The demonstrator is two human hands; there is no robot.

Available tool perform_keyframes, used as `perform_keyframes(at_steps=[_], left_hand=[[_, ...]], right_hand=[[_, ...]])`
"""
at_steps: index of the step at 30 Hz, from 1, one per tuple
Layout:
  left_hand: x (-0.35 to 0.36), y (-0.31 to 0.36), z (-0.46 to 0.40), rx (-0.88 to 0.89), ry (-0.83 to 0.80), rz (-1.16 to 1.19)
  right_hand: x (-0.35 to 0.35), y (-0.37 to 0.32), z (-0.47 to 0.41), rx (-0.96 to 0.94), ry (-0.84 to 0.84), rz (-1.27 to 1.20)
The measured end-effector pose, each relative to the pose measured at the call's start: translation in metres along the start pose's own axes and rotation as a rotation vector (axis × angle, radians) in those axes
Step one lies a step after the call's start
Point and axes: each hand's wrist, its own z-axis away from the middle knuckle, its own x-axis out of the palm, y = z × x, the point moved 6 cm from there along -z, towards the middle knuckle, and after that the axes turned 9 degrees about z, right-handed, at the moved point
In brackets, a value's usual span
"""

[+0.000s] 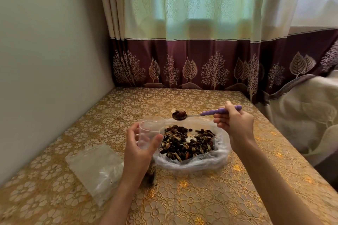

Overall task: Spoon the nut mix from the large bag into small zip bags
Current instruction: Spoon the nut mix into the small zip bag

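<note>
Nut mix (pixel 184 142) sits bagged on a gold floral tablecloth (pixel 201 197) by curtains (pixel 182 23); hands grip spoon (pixel 210 112) and zip bag (pixel 149 133).

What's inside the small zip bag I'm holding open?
The small zip bag, held by the left hand, is clear and empty near its mouth; nut mix sits lower down, mostly hidden behind that hand.

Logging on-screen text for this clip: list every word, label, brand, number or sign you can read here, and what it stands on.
None: no readable text anywhere in this view.
Small zip bag in the left hand: clear, no print visible.
Large bag: clear, no label visible.
Spoon in the right hand: plain purple handle.
Spare bags, tablecloth, curtain: patterns only.
</note>
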Motion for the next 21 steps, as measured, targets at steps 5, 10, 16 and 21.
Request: perform_keyframes(at_steps=[5, 10, 16, 21], left_hand=[[-0.002, -0.003, -0.001, -0.017, 0.008, 0.007], [-0.004, -0.007, -0.001, -0.021, 0.011, -0.019], [-0.003, -0.01, -0.002, -0.058, 0.006, 0.001], [-0.005, -0.009, -0.002, -0.046, 0.025, -0.004]], right_hand=[[0.024, -0.025, 0.014, -0.011, -0.102, -0.03], [0.05, -0.033, 0.034, -0.097, -0.24, 0.033], [0.065, -0.047, 0.049, -0.359, -0.328, 0.138], [0.062, -0.049, 0.049, -0.422, -0.356, 0.125]])
